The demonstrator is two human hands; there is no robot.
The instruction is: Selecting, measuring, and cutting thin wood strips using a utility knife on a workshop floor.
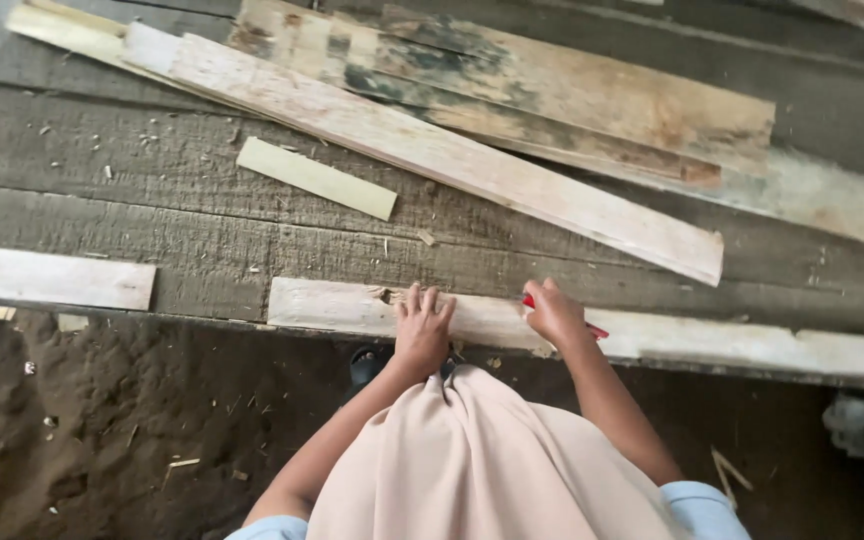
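Weathered grey worktop (132, 215) of rough planks fills the view from above, with dark sandy ground below its near edge. Several pale boards lie on it: a long board (432, 150) slanting across the top, a stained board (552, 90) behind it, a short offcut (314, 178), and another short board (47, 277) at the left edge. Along the near edge lies a narrow pale plank (732, 345), the piece being worked on.

Left hand (422, 330) rests flat on the plank, fingers spread and open, pressing it down. Right hand (555, 312) is closed around a red pencil (592, 328), its tip at the plank's surface. To mark well, it seems wise to keep the left palm firm so the plank cannot slide, and to draw slowly.
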